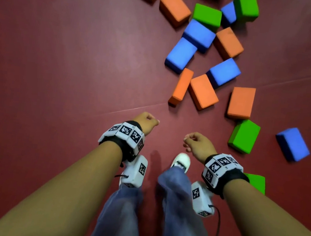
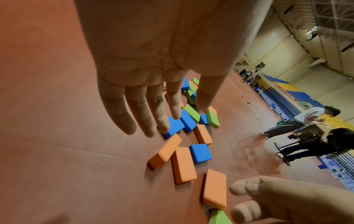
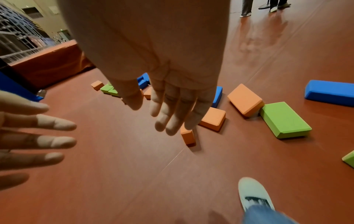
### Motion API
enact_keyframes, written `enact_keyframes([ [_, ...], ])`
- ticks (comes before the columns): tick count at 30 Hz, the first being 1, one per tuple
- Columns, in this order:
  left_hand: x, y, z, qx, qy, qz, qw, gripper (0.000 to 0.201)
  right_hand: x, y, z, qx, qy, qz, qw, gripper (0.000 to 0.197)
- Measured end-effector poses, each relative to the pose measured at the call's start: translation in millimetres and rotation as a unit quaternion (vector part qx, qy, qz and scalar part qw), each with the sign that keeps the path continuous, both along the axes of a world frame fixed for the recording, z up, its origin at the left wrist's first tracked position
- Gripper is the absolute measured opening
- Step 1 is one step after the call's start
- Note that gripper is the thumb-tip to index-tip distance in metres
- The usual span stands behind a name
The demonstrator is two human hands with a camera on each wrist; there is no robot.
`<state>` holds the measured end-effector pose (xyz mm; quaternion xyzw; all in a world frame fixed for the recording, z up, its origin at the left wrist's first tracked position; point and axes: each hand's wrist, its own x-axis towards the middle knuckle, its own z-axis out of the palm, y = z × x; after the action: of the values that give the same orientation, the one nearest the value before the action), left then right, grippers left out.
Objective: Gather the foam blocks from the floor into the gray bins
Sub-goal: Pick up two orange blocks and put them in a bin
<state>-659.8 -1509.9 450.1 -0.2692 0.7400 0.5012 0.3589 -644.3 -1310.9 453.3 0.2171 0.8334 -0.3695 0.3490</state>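
Observation:
Several orange, blue and green foam blocks lie scattered on the dark red floor ahead and to the right. Nearest are an orange block standing on its edge, a flat orange block beside it, a green block and a blue block. My left hand hangs empty above the floor, short of the orange blocks, fingers relaxed and straight in the left wrist view. My right hand is also empty, fingers loose. No gray bin is in view.
My white shoes and blue trousers are below my hands. A green block lies by my right wrist. Other people stand far off beside rows of blue and yellow seats. Bare floor stretches to the left.

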Motion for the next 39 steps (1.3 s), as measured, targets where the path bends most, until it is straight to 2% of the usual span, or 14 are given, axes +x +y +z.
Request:
enact_keyframes([
  [7, -96.8, 43.5, -41.7, -0.031, -0.017, -0.021, 0.999, 0.019, -114.4, 65.4, -48.1, 0.052, -0.011, 0.021, 0.998, 0.016],
  [10, -150.8, 69.4, -68.5, -0.047, -0.033, -0.023, 0.998, 0.017, -173.1, 97.1, -78.3, 0.072, -0.022, 0.046, 0.996, 0.004],
  [14, -225.9, 108.0, -110.4, -0.078, -0.056, -0.016, 0.995, 0.032, -251.0, 134.5, -130.1, 0.061, -0.046, 0.046, 0.996, 0.026],
  [17, -276.2, 134.9, -148.4, -0.105, -0.053, -0.021, 0.993, 0.037, -302.2, 160.5, -170.0, 0.075, -0.043, 0.042, 0.995, 0.031],
  [20, -309.0, 154.4, -187.8, -0.162, -0.051, -0.072, 0.983, 0.045, -340.6, 182.0, -212.1, 0.099, -0.047, 0.052, 0.993, 0.034],
  [22, -323.7, 166.0, -216.2, -0.181, -0.046, -0.097, 0.978, 0.053, -358.8, 192.7, -241.6, 0.109, -0.056, 0.054, 0.991, 0.037],
  [27, -344.3, 177.3, -311.7, -0.193, -0.04, -0.071, 0.978, 0.078, -385.3, 214.6, -332.2, 0.154, -0.06, 0.026, 0.986, 0.055],
  [32, -360.1, 181.3, -412.2, -0.213, -0.08, -0.073, 0.971, 0.094, -401.8, 231.5, -432.5, 0.212, -0.049, -0.001, 0.976, 0.089],
  [36, -363.9, 195.4, -461.7, -0.177, -0.086, -0.079, 0.977, 0.104, -407.3, 247.1, -485.2, 0.238, -0.112, 0.032, 0.964, 0.114],
  [39, -363.2, 197.7, -481.0, -0.173, -0.054, -0.046, 0.982, 0.105, -405.1, 250.9, -503.0, 0.249, -0.133, 0.058, 0.958, 0.122],
])
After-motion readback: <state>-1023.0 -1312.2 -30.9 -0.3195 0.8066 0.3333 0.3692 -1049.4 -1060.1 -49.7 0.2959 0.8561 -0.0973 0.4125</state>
